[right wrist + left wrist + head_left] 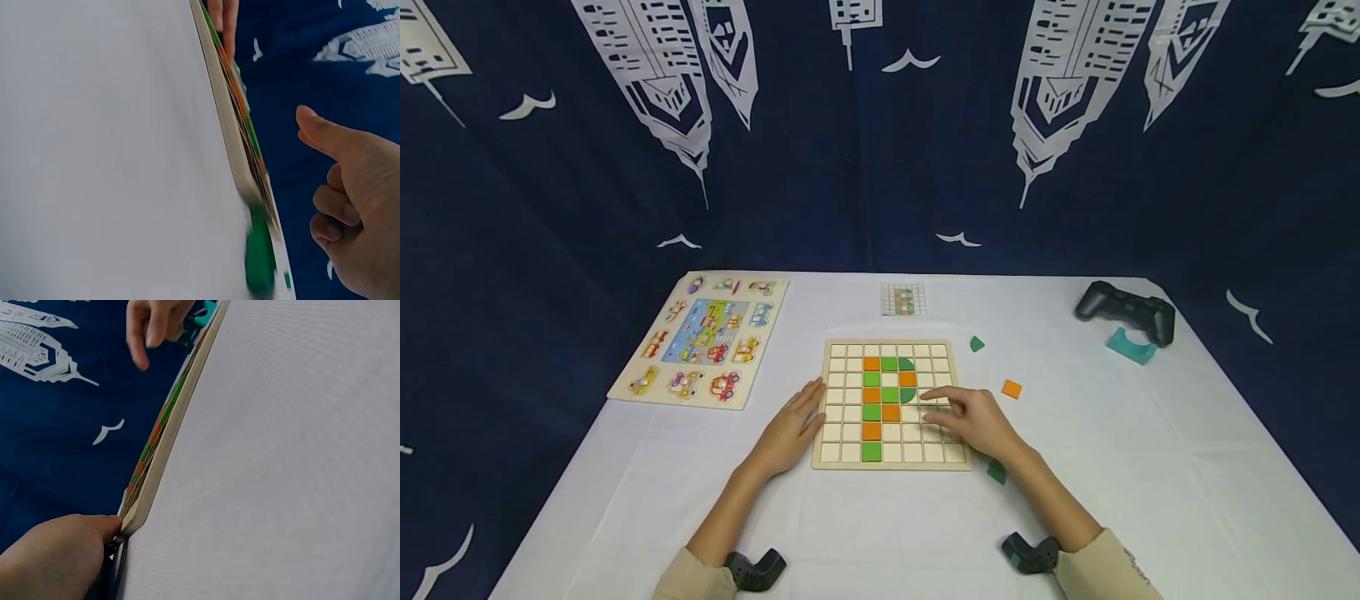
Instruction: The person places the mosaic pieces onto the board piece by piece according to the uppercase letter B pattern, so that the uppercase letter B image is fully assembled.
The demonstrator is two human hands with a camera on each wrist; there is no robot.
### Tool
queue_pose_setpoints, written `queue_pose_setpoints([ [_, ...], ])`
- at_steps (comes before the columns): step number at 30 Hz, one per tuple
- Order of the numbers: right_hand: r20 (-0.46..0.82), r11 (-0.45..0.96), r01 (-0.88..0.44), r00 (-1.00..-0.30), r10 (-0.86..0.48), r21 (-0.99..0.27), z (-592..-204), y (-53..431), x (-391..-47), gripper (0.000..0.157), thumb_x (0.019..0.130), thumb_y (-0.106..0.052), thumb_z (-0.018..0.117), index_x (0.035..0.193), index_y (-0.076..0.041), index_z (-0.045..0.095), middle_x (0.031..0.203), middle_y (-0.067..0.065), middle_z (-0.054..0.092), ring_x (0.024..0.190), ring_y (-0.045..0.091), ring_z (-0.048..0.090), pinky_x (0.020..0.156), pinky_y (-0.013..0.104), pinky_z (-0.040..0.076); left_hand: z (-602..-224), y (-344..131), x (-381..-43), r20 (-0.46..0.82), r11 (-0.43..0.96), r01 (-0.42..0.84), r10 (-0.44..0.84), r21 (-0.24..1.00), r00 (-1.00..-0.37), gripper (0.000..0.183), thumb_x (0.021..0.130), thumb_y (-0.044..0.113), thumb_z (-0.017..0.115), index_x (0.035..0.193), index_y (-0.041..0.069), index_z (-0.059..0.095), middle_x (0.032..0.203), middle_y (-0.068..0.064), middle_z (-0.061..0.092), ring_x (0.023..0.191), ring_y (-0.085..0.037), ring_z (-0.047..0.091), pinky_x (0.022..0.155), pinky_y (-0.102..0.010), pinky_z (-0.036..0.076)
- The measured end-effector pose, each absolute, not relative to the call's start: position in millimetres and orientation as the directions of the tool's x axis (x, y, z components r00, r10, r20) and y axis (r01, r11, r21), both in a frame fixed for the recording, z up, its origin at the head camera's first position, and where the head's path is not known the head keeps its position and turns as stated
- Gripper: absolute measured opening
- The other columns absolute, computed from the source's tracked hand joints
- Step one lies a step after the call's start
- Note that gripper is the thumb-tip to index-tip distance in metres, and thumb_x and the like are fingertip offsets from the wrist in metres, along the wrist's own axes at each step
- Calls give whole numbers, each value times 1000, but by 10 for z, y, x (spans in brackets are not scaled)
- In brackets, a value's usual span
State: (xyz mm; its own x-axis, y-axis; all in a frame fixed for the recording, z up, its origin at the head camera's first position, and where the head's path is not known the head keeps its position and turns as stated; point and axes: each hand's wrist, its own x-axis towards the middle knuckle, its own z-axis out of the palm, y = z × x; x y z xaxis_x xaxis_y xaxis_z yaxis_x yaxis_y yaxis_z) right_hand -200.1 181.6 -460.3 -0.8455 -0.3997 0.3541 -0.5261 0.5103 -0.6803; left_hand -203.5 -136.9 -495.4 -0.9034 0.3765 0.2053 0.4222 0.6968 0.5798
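Note:
A wooden grid board (pixel 842 454) bears orange squares (pixel 872 432), light green squares (pixel 871 452) and dark green quarter-round tiles (pixel 907 395), laid in a P-like shape. My left hand (pixel 788 429) rests against the board's left edge, fingers extended. Above the board's right half hovers my right hand (pixel 973 417); thumb and index stand apart with no tile visible between them. The right wrist view shows this hand's other fingers (pixel 337 205) curled. Loose to the right lie a dark green tile (pixel 977 343) and an orange square tile (pixel 1012 389). Another green tile (pixel 996 472) lies by my right forearm.
Behind the board lies a small pattern card (pixel 903 300). A wooden picture puzzle (pixel 700 398) sits at the left. A black game controller (pixel 1123 310) and a teal curved piece (pixel 1131 347) are at the back right. A dark blue printed curtain (pixel 865 167) hangs behind the white table (pixel 880 533).

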Motion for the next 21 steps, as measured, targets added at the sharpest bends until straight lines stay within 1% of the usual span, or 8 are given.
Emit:
queue_pose_setpoints([
  [4,361,540,-515,-856,-371,-666,-4624,2168,-1849,24,76,-23,76,97,-13,72,50,-14,27,45,-2,21,38,18,23,-4949,-1359,-2038,196,697,417,377,583,-905,51,97,21,47,141,0,33,149,-9,26,137,-26,21,112,-40,18],
  [6,340,571,-489,-871,-354,-660,-4635,2314,-1746,24,74,-24,78,95,-16,72,51,-16,27,46,-2,21,38,17,23,-4949,-1357,-2038,183,700,408,376,586,-908,51,97,22,47,142,1,32,150,-7,25,137,-24,20,112,-38,16],
  [10,289,613,-450,-891,-349,-649,-4676,2532,-1553,26,71,-30,80,94,-22,72,52,-18,25,47,-3,21,39,15,23,-4960,-1362,-2038,178,702,404,375,587,-910,51,98,23,47,142,1,32,150,-7,25,138,-24,19,112,-38,16],
  [15,253,646,-445,-893,-373,-620,-4736,2664,-1394,33,67,-39,80,96,-27,70,52,-20,23,47,-5,19,41,14,25,-4957,-1370,-2027,174,700,400,374,591,-911,52,98,23,46,142,1,31,150,-8,24,138,-24,19,112,-38,16],
  [18,257,684,-455,-889,-378,-570,-4774,2682,-1359,37,65,-44,80,97,-29,69,51,-22,22,46,-6,19,41,13,24,-4949,-1372,-2022,172,700,397,372,593,-912,52,98,23,46,142,2,31,150,-8,24,138,-24,19,112,-39,16],
  [21,285,718,-472,-882,-377,-511,-4801,2683,-1345,37,66,-46,79,97,-30,69,51,-23,22,47,-6,20,43,14,25,-4943,-1368,-2019,175,697,399,372,596,-912,51,98,22,47,142,2,32,150,-8,25,138,-24,19,112,-39,17],
])
